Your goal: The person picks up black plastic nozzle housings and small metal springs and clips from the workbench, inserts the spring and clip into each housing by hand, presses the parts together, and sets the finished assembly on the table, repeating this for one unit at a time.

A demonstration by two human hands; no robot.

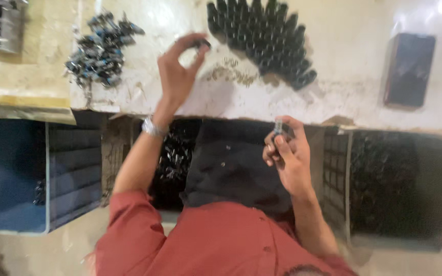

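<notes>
My left hand is raised over the pale worktable, with a small dark part pinched between thumb and fingertips. It hovers just left of a dense cluster of dark cylindrical parts standing in rows. My right hand is lower, at the table's near edge, holding a small dark piece with a shiny metal end in its fingertips. A watch shows on my left wrist. The picture is blurred, so finer detail of the parts is unclear.
A heap of blue-grey metal parts lies at the table's left. A dark flat phone-like slab rests at the right. Below the table are a blue crate, a bin of small shiny parts and a dark crate. Dark cloth covers my lap.
</notes>
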